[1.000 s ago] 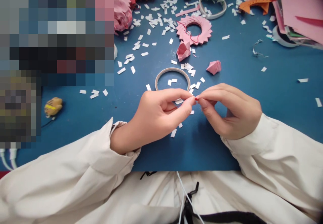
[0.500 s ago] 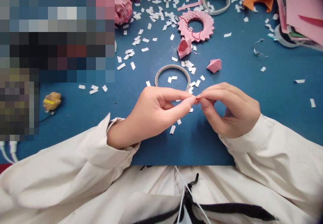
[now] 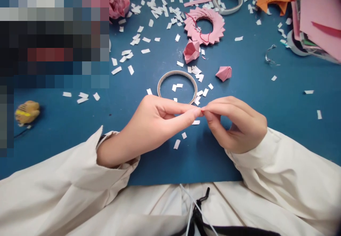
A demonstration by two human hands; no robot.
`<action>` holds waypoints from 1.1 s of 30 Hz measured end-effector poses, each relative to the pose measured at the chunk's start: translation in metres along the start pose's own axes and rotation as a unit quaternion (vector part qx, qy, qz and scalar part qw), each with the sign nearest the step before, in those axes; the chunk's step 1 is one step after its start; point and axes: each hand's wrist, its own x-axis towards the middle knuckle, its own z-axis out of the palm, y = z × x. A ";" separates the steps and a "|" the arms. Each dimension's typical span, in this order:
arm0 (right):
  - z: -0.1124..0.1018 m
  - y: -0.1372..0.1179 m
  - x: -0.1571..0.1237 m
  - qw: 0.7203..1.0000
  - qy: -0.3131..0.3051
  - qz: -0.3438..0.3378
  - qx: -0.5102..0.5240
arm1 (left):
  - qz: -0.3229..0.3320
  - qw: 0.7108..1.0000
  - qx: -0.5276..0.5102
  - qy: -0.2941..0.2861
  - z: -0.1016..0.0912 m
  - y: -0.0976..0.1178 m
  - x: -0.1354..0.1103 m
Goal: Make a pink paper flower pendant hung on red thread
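Note:
My left hand point(image 3: 156, 122) and my right hand point(image 3: 238, 126) meet over the near part of the blue table, fingertips almost touching. Both are closed in a thumb-and-finger pinch. Between them shows a tiny bit of red thread point(image 3: 203, 111), mostly hidden by the fingertips. Just behind my left hand lies a thin tape ring point(image 3: 177, 72), partly covered by the fingers. Beyond my right hand sits a small folded pink paper piece point(image 3: 224, 73). Farther back are a pink paper bud point(image 3: 191, 51) and a pleated pink paper ring point(image 3: 217, 25) with red thread on it.
White paper scraps point(image 3: 160, 10) are scattered over the blue table point(image 3: 266, 108). Another tape roll point(image 3: 241, 1) and an orange folded paper point(image 3: 277, 4) lie at the back. Pink sheets point(image 3: 317, 19) are stacked at right. A yellow toy-like figure point(image 3: 28, 112) is at left.
The view has shifted slightly, so the table items and both hands appear a little farther left, the hands also lower. Both hands keep the same pinch, with the red bit between them.

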 end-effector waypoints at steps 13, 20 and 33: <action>-0.002 -0.001 -0.003 0.998 -0.037 0.040 0.022 | -0.023 0.998 -0.007 -0.058 0.001 0.002 -0.003; -0.002 0.001 -0.002 0.998 -0.054 0.010 0.021 | -0.022 0.997 0.013 -0.070 -0.001 0.000 -0.001; -0.004 0.000 -0.001 0.998 -0.060 -0.012 -0.008 | -0.048 0.997 0.015 -0.062 -0.005 0.006 -0.001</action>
